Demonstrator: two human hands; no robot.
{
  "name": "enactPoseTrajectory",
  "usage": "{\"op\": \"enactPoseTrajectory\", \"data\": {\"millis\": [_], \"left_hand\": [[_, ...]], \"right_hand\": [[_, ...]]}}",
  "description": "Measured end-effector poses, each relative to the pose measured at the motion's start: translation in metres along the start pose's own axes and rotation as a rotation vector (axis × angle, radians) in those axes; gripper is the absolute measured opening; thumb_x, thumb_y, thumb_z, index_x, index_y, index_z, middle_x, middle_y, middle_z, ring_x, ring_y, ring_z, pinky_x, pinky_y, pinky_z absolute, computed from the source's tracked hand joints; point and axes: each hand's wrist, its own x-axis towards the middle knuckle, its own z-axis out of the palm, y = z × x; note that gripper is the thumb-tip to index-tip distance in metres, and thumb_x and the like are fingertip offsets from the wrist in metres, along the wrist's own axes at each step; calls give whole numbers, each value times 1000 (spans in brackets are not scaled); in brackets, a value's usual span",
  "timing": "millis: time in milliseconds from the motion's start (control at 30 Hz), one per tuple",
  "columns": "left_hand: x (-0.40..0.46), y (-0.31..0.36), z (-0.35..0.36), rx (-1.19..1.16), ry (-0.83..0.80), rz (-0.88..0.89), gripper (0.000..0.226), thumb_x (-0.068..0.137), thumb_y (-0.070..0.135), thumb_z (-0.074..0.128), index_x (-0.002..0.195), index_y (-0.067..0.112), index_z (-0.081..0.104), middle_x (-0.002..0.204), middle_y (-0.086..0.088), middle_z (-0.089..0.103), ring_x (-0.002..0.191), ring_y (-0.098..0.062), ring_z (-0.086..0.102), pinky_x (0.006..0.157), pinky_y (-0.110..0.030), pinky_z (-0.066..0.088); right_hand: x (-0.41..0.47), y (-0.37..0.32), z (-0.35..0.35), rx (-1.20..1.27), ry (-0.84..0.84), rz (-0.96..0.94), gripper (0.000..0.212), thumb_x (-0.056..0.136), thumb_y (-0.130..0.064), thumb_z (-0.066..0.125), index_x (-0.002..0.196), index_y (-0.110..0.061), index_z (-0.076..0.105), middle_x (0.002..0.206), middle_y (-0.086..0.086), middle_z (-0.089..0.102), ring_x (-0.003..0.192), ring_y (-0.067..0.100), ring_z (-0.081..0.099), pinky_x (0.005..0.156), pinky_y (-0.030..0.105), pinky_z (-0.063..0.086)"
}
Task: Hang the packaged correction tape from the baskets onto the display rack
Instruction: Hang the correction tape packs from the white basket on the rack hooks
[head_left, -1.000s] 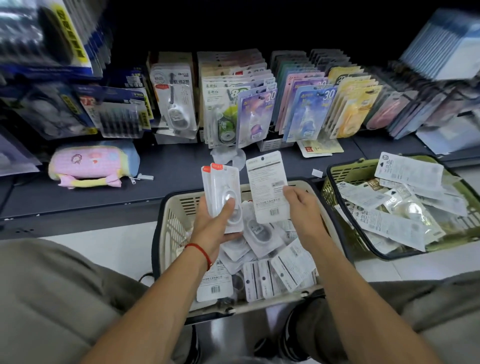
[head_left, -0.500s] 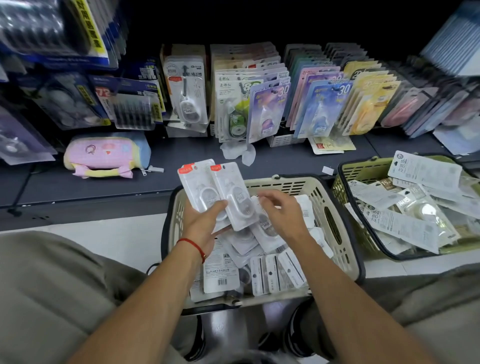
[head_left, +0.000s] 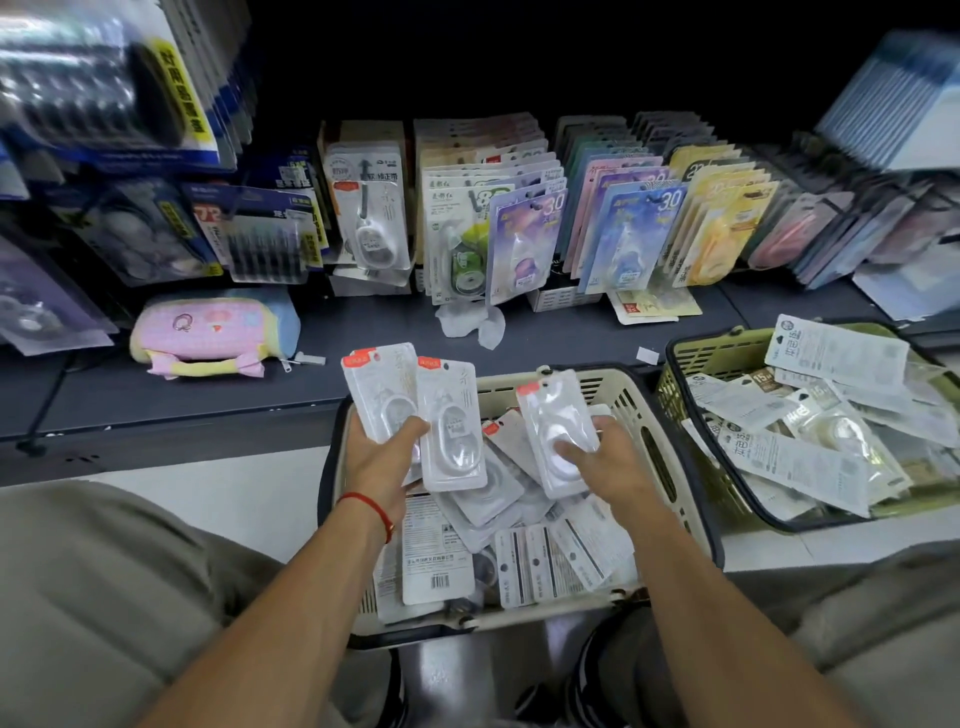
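A: Start at the left. What's on the shelf (head_left: 156, 395) there?

B: A pink pouch (head_left: 208, 332) lying below hanging packs of other stationery. Further along, the display rack (head_left: 519, 208) carries rows of correction tape on its hooks, and one hook near the middle bears white packs (head_left: 370, 208) that look like the ones being handled.

A: And the hands?

B: The left hand (head_left: 382, 457), a red string at its wrist, grips two white packs fanned out (head_left: 415, 410), thumb across their fronts. It is up over the near-left corner of the beige basket (head_left: 660, 447). Just right of it, the right hand (head_left: 605, 467) pinches a third pack (head_left: 558, 431) face up, thumb pressed on its clear bubble, raised just above the pile.

A: How much is left in that basket?

B: Plenty. Packs (head_left: 519, 551) lie jumbled in it, many face down with barcodes showing. To the right, a green basket (head_left: 727, 364) holds a second heap of packs (head_left: 810, 431) of a different make, untouched as far as I can see.

A: So how far along would you say?

B: Early to midway, by my reckoning. The person is gathering a handful; none of the three held packs is on a hook yet, and both baskets are well stocked. Gathering, hanging and emptying both baskets all lie ahead.
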Motion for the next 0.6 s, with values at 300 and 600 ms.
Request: {"op": "enactPoseTrajectory", "data": {"millis": [300, 600], "left_hand": [[-11, 43, 35, -78, -140, 117, 45, 87, 4, 74, 126, 26, 66, 111, -7, 79, 101, -30, 77, 86, -55, 62], [-4, 167, 39, 103, -614, 353, 61, 90, 6, 77, 146, 19, 54, 137, -13, 69, 127, -31, 67, 104, -47, 57]], "right_hand": [[-32, -99, 14, 507, -326, -192, 35, 94, -17, 77, 126, -11, 65, 113, 7, 79, 103, 23, 76, 84, 33, 61], [-37, -228, 4, 422, -259, -509, 52, 77, -41, 85, 119, -21, 63, 107, -1, 81, 99, 20, 78, 85, 41, 62]]}}
